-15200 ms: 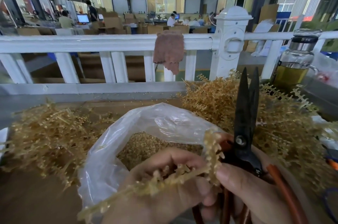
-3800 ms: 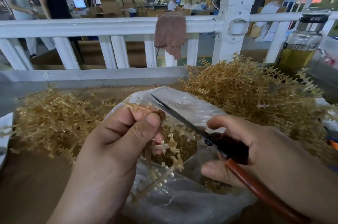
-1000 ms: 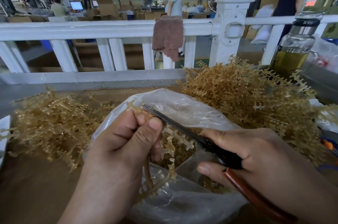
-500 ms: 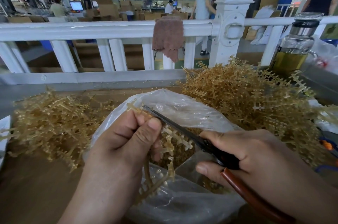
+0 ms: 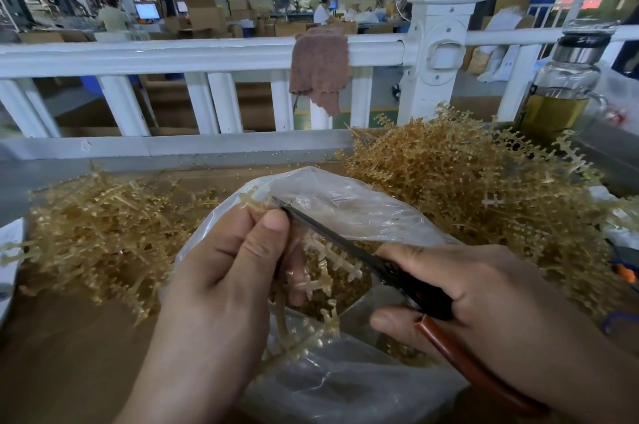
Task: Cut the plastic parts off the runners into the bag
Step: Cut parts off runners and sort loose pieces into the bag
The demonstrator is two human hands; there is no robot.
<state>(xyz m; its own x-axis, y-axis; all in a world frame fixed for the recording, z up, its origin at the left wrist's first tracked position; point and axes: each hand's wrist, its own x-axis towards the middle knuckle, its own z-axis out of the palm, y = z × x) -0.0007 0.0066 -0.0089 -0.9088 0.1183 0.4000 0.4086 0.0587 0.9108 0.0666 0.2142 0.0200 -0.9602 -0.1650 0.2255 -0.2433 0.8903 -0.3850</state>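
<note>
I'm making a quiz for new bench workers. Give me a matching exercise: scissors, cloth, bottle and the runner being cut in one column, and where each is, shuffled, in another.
1 scissors
2 cloth
3 bottle
4 runner being cut

A draped over the white railing
B held in the left hand
C far right, behind the pile
D held in the right hand

Pairs: 1-D, 2-A, 3-C, 4-B.

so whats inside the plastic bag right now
A heap of small golden cut parts shows in the mouth of the plastic bag, under the runner the left hand holds. Its depth cannot be seen: that hand, the right hand and crumpled plastic cover the rest.
</note>
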